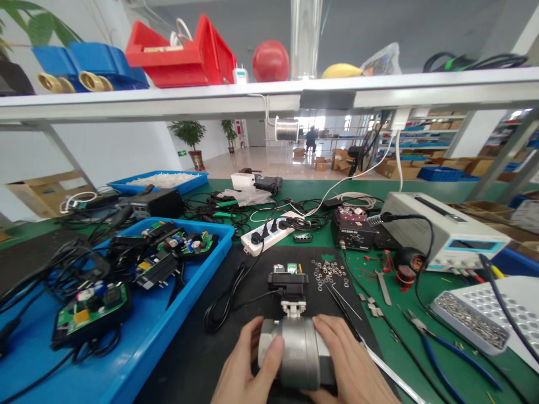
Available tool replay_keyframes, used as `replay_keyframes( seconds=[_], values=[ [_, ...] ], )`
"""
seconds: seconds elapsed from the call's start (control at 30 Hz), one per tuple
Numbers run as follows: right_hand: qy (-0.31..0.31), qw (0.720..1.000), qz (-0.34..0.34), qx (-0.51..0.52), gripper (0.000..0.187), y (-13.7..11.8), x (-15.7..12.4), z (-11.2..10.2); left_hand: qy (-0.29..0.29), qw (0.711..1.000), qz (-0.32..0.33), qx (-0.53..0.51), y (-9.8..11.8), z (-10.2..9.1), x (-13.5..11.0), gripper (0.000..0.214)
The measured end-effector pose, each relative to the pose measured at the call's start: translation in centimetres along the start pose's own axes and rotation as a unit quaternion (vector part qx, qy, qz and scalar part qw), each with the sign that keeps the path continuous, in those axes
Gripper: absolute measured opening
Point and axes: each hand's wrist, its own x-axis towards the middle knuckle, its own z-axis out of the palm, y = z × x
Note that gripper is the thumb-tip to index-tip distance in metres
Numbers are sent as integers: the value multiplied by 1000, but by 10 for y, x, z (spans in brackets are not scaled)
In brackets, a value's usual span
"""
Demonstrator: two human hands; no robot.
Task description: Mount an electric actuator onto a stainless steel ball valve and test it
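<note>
Over the mat (185, 359), the valve (300, 353) sits between left hand (251, 367) and right hand (347, 359), both half-curled and holding its ends; probably heavy, stiff and slick, it wants gripping by the metal body, clear of the fragile board (292, 269)

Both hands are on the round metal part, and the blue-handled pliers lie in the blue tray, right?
Not quite: the head view shows the pliers on the green tabletop. The left hand and right hand are indeed on the metal part.
</note>
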Motion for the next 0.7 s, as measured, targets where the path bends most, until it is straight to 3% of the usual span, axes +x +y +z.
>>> replay_keyframes(
  seconds=[0.07, 0.2, 0.3, 0.5, 0.7],
  values=[
    [1, 1000, 12, 9, 102, -3, -4, 1, -37, 993, -44, -107, 10, 7, 17, 70],
    [-24, 999, 28, 35, 101, -4, -10, 7, -122, 940, -148, -283, 35, 19, 53, 66],
    [-27, 998, 41, 30, 98, -3, -14, 12, -164, 937, -146, -272, 39, 25, 66, 65],
    [-12, 1000, 21, -3, 96, -6, -13, 10, -170, 944, -125, -254, 31, 26, 67, 72],
    [-80, 996, 26, -6, 95, 3, -4, -34, -198, 940, -121, -250, 30, 24, 69, 67]
  ],
)
